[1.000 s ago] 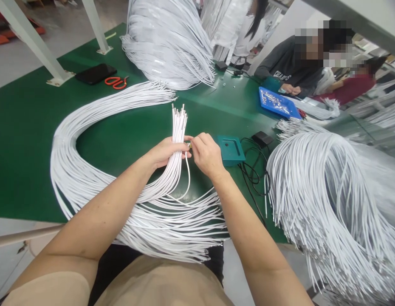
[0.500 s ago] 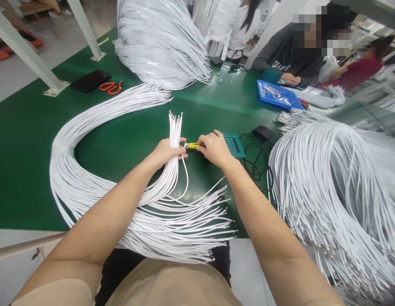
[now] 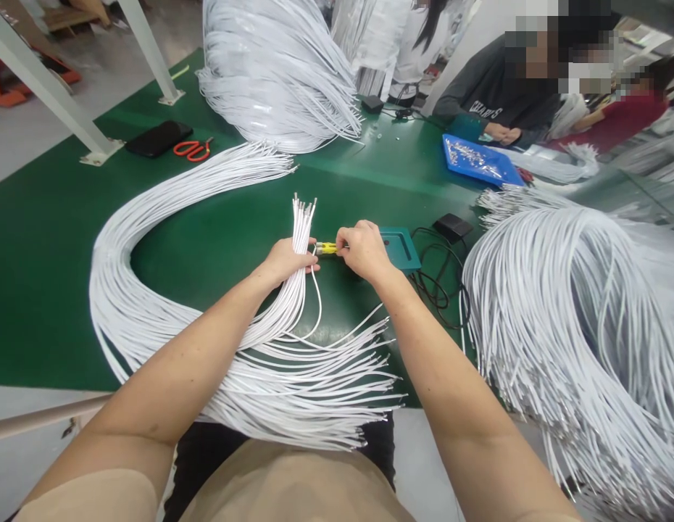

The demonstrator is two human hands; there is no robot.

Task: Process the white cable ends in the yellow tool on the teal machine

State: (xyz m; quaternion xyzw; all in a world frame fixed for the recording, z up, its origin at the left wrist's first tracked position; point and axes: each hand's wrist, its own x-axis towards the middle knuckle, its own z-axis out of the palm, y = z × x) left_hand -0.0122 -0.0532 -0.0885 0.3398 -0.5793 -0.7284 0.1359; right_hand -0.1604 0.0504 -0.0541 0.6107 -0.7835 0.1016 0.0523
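Note:
My left hand [image 3: 287, 259] is closed around a small bunch of white cables [image 3: 301, 230], their metal-tipped ends pointing up. One cable [image 3: 318, 299] from the bunch bows out to the right, and its end is at my left fingertips. There, the metal jaws of yellow-handled pliers [image 3: 327, 248] meet it; whether they grip the tip is too small to tell. The pliers' handles are in my closed right hand [image 3: 363, 248]. Below my hands, a larger bundle of white cables [image 3: 293, 395] fans out over the table's near edge and curves round to the left.
A teal tray [image 3: 406, 250] and black cord [image 3: 432, 290] lie right of my hand. Big cable coils stand at right [image 3: 543, 290] and back [image 3: 272, 72]. Red-handled scissors [image 3: 191, 151], a black pouch [image 3: 159, 138] and a blue tray of small parts [image 3: 481, 161] lie farther off. A co-worker [image 3: 489, 94] sits opposite.
Both hands keep nearly the same place and grip. The pliers are slightly turned, with more of their metal jaws showing. The whole view has shifted a little.

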